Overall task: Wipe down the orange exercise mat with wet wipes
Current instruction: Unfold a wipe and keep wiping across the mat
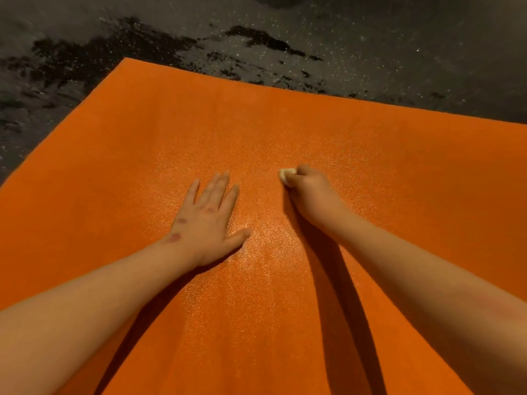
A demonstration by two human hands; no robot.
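Note:
The orange exercise mat [370, 155] lies flat and fills most of the view, its far edge running from upper left to right. My left hand [206, 220] rests palm down on the mat with straight, spread fingers. My right hand [309, 189] is curled round a small wadded white wet wipe [286, 175], which it presses onto the mat just right of the left hand. Only the wipe's front end shows past the fingers. The mat's surface between my hands looks shiny.
Dark speckled floor [342, 38] with black patches lies beyond the mat's far edge and along its left side. The mat's far left corner [125, 60] is in view.

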